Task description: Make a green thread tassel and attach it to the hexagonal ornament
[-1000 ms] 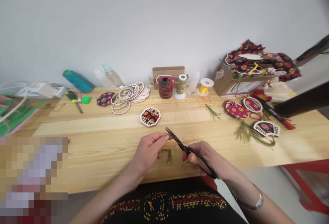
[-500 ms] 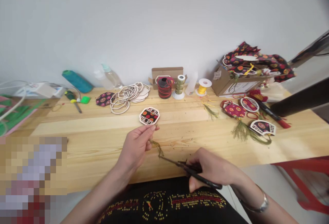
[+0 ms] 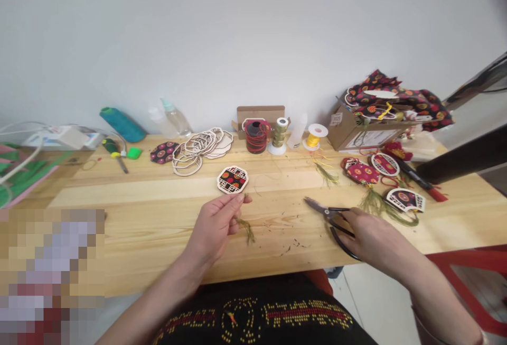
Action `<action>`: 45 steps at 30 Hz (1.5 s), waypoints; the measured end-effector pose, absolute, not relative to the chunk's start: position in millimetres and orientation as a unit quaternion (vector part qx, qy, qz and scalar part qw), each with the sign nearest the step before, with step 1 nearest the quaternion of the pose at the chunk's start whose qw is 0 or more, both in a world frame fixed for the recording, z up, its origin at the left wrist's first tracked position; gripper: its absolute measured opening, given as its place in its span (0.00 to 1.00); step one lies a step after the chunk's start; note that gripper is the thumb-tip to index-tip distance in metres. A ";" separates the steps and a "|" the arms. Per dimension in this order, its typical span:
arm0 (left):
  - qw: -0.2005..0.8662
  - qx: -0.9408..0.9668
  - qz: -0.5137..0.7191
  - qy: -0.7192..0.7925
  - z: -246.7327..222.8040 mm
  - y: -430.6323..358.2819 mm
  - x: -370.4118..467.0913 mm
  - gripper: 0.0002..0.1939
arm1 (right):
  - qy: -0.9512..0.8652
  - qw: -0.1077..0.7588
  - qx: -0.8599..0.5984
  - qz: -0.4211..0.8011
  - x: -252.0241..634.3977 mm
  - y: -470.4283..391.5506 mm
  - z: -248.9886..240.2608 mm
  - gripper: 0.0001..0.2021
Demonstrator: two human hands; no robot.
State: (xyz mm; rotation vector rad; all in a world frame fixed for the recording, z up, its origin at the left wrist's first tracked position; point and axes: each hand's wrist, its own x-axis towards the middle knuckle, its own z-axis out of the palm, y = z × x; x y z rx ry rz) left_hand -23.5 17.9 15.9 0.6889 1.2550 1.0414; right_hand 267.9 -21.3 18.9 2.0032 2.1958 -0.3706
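Note:
My left hand [image 3: 217, 223] is closed in a pinch on an olive thread tassel [image 3: 247, 231], whose strands hang out to the right of the fingers. Just beyond the fingertips lies an octagonal wood-framed patterned ornament [image 3: 233, 180]. Over the table's right part, my right hand [image 3: 364, 234] has its fingers round the black handles of the scissors [image 3: 327, 213]; the blades point up and left, apart from the tassel. Small dark thread clippings [image 3: 291, 244] are scattered between the hands.
Along the back stand a red-and-black thread spool [image 3: 256, 136], an olive spool [image 3: 279, 136], a yellow spool [image 3: 315, 136] and bottles. Wooden frames [image 3: 204, 145] lie left of them. Finished ornaments [image 3: 406, 198] and a cardboard box of fabric [image 3: 356, 132] are on the right.
My right hand has moved right and away from me with the scissors, off the tassel. My left hand keeps its pinch, almost in place.

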 end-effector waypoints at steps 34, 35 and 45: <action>0.807 0.215 0.360 0.416 15.7 9.7 -10.1 0.11 | 0.703 -0.413 0.474 -0.333 154.2 22.4 10.6 0.08; 0.805 0.221 0.361 0.416 15.2 9.3 -10.3 0.10 | 0.704 -0.411 0.474 -0.332 154.3 22.6 10.5 0.07; 0.782 0.288 0.351 0.427 9.0 5.9 -11.5 0.09 | 0.726 -0.391 0.465 -0.323 154.4 23.2 10.7 0.08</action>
